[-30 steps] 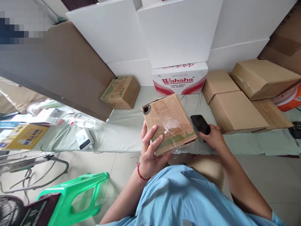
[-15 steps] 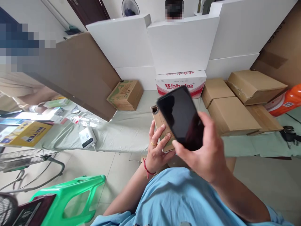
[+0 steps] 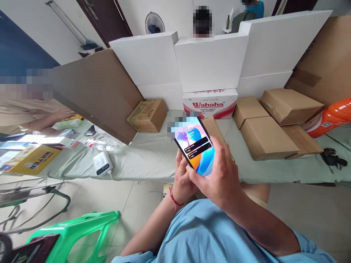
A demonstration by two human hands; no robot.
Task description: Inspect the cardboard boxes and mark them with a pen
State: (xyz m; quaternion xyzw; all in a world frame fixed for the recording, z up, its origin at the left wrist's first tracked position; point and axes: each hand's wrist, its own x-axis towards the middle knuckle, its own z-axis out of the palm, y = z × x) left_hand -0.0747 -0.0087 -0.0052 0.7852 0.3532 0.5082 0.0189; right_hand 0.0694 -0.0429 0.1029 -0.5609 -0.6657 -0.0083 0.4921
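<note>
A smartphone (image 3: 201,160) with its screen lit, showing a colourful lock screen and dark notification bars, is tilted above the table's front edge. My right hand (image 3: 219,171) grips it along its lower right side, thumb across the bottom corner. My left hand (image 3: 185,180), with a ring and a red string bracelet, is closed at the phone's lower left edge; its fingers go partly out of sight behind the phone. A small brown cardboard box (image 3: 212,126) lies behind the phone and right hand, partly hidden by them.
A Wahaha carton (image 3: 210,104) stands at the back against white panels (image 3: 211,62). Brown boxes (image 3: 270,138) and an orange bottle (image 3: 333,115) are on the right. At left are a taped box (image 3: 149,115), a white device (image 3: 102,163) and a green stool (image 3: 74,228). Other people sit beyond the partitions.
The phone's dark screen has lit up, and the phone has moved left and down. My left hand has gone from the small cardboard box to the phone; the box now shows farther right.
</note>
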